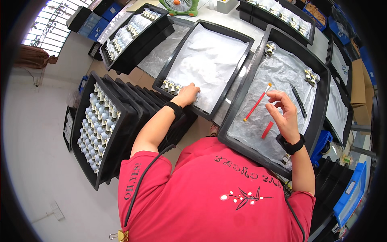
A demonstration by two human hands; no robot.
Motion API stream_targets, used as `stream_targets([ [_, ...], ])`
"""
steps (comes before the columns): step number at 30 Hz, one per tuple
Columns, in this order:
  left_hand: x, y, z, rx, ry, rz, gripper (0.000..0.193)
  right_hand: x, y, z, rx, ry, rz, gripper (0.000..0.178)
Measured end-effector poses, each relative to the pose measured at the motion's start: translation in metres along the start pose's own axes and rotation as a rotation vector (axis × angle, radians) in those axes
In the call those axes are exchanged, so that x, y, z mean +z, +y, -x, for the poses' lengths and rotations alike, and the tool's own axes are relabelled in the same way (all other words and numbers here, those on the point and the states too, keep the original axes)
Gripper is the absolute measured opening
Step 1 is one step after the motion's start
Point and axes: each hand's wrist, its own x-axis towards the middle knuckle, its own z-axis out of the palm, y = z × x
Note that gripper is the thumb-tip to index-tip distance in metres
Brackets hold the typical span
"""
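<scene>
My left hand (186,95) reaches down into the middle black tray (227,82), which is lined with white sheet. Its fingers are bent together beside a short row of small pale-and-dark pieces (171,87) along the near left edge. What the fingertips pinch is hidden. Over the black tray on the right (244,92), my right hand (287,117) hovers with curved fingers, thumb and forefinger apart, holding nothing visible. Beneath and around it on crinkled plastic lie a thin red stick with orange ends (256,103), a short red strip (267,130) and a black pen (298,101).
Small piece clusters (311,76) sit in the right tray's corners. A stack of black trays at left carries many round-topped pieces (96,131). Another filled tray (139,44) stands far left. A green fan (179,6), cardboard box (361,90) and blue bin (350,197) surround the work area.
</scene>
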Motion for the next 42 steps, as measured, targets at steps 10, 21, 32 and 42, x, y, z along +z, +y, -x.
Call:
stream_targets([
  [10,0.002,0.005,0.007,0.079,0.024,-0.005,0.033,-0.006,0.008,-0.002,0.087,0.024,0.025,0.02],
  [21,-0.015,0.001,0.01,0.101,0.054,0.107,0.049,-0.067,-0.032,0.002,0.098,-0.112,0.321,0.019],
  [32,-0.15,0.132,0.048,0.411,-0.06,1.219,0.034,-0.089,0.015,0.055,0.428,-1.072,0.982,0.038],
  [42,-0.127,0.2,0.058,0.55,-0.51,1.189,0.033,-0.069,-0.002,0.048,0.384,-0.992,1.007,0.035],
])
